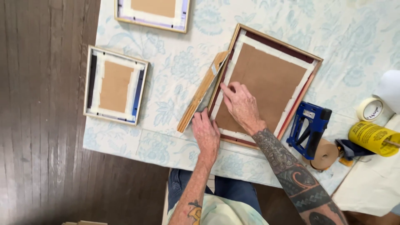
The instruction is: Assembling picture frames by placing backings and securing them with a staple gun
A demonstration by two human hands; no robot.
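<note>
A wooden picture frame [278, 42] lies face down on the floral tablecloth, its brown backing board [266, 79] edged with white tape. My right hand [241, 104] presses flat on the board near the frame's left rail, fingers pointing up-left. My left hand [206, 132] rests at the frame's lower left corner, holding a long wooden-backed metal straightedge [203, 92] against the outside of the left rail.
Two smaller taped frames lie face down, one at the table's left edge [115, 85] and one at the top [152, 13]. A blue staple gun [310, 127], brown tape roll [325, 154], white tape roll [370, 109] and yellow canister [373, 138] sit at right. Dark wood floor lies left.
</note>
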